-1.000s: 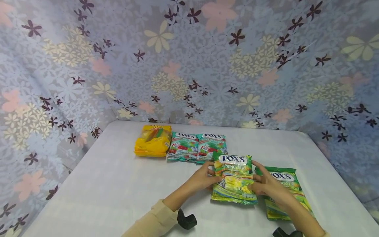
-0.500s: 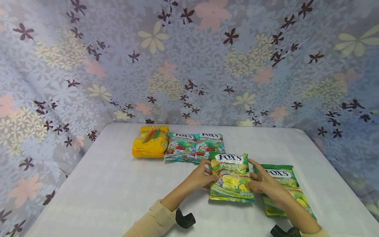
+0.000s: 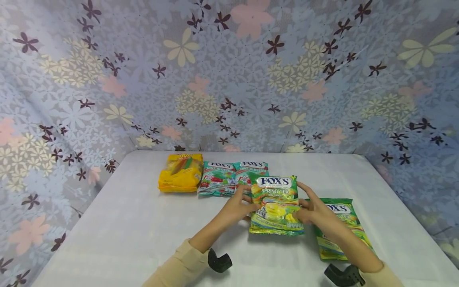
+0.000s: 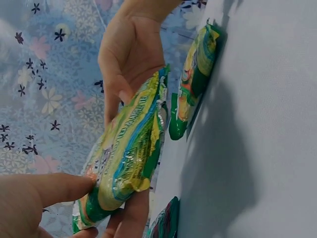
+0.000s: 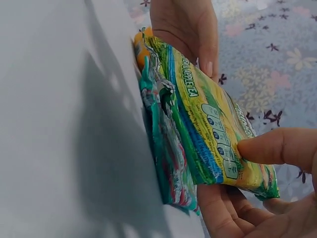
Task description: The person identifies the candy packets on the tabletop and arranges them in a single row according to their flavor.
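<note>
Between both hands is a green and yellow Fox's Spring Tea candy bag (image 3: pixel 275 205), raised off the table, as its shadow in both wrist views suggests. My left hand (image 3: pixel 234 206) pinches its left edge, thumb on the front and fingers behind. On the opposite edge, my right hand (image 3: pixel 315 211) grips it the same way, its thumb (image 5: pixel 270 147) pressing the printed face. A second Spring Tea bag (image 3: pixel 344 227) lies on the table, partly behind the right forearm. The held bag overlaps the right one of two teal Mint Blossom candy bags (image 3: pixel 249 169) in the head view.
A yellow candy bag (image 3: pixel 181 173) lies at the back left, beside the left Mint Blossom bag (image 3: pixel 217 178). All rest on a white-covered table (image 3: pixel 125 231). Flowered cloth (image 3: pixel 229 79) hangs behind and at the sides.
Both hands have lifted the Spring Tea bag slightly and moved it away, toward the Mint Blossom bags. The whole head view has shifted a little. The other bags lie as before.
</note>
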`<state>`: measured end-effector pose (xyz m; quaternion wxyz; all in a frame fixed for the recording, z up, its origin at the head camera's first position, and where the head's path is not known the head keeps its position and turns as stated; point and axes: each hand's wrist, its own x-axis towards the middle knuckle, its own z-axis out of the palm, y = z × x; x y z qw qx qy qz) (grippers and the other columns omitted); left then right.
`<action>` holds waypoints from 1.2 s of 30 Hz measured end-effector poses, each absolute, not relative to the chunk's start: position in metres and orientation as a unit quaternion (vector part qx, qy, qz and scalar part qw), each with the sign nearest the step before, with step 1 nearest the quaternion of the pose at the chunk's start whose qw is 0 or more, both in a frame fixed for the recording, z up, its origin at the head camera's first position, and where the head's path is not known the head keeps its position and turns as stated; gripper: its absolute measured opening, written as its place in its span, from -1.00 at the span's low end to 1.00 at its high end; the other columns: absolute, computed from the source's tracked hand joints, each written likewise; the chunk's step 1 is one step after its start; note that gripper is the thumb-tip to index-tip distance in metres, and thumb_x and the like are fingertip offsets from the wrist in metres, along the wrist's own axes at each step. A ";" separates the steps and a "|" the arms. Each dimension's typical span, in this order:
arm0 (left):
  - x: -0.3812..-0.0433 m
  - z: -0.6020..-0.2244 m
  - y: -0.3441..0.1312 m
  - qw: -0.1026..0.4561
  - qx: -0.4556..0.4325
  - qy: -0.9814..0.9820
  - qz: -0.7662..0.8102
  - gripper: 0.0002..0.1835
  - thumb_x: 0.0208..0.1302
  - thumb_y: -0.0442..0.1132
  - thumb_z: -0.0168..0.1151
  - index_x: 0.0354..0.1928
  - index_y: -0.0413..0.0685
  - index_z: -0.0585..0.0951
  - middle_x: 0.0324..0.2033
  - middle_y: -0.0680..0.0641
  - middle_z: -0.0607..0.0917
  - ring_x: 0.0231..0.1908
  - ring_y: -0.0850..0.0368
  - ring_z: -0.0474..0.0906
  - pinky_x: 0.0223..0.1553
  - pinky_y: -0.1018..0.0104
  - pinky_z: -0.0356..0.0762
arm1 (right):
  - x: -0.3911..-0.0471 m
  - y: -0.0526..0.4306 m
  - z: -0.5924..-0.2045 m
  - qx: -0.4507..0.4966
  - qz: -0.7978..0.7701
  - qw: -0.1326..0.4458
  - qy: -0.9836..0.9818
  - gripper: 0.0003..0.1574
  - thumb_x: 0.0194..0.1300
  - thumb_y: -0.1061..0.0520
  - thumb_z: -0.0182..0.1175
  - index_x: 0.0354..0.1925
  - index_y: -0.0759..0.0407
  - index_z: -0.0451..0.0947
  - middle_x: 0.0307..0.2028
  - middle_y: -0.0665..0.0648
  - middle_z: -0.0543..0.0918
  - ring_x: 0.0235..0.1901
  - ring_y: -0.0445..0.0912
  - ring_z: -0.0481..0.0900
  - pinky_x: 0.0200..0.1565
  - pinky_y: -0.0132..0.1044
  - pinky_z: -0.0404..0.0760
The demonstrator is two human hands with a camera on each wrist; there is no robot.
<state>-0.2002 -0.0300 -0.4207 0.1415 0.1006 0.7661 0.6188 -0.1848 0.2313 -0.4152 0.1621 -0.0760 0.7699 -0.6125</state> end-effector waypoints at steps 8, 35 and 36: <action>-0.199 -0.419 -0.038 0.116 0.110 0.748 0.644 -0.37 0.25 -0.26 0.33 0.30 -0.08 0.26 -0.07 -0.18 0.54 -0.21 -0.03 0.63 -0.30 0.11 0.65 | -0.184 0.225 -0.409 -0.098 -0.617 0.147 0.767 0.25 0.26 0.21 0.26 0.53 -0.14 -0.39 0.19 0.48 0.27 -0.30 0.01 0.43 -0.18 -0.03 0.38; -0.209 -0.411 -0.033 0.060 0.143 0.766 0.624 -0.36 0.28 -0.27 0.31 0.35 -0.01 0.29 -0.06 -0.18 0.56 -0.37 0.04 0.64 -0.37 0.14 0.66 | -0.191 0.229 -0.403 -0.131 -0.633 0.108 0.755 0.25 0.25 0.30 0.24 0.53 -0.13 -0.40 0.01 0.40 0.32 -0.29 -0.08 0.46 -0.30 -0.11 0.49; -0.211 -0.412 -0.031 0.057 0.143 0.769 0.620 -0.37 0.27 -0.27 0.32 0.35 -0.02 0.30 -0.07 -0.17 0.56 -0.37 0.05 0.64 -0.37 0.14 0.66 | -0.192 0.230 -0.404 -0.128 -0.633 0.107 0.756 0.24 0.25 0.30 0.23 0.53 -0.13 -0.40 0.00 0.39 0.33 -0.31 -0.08 0.46 -0.32 -0.11 0.49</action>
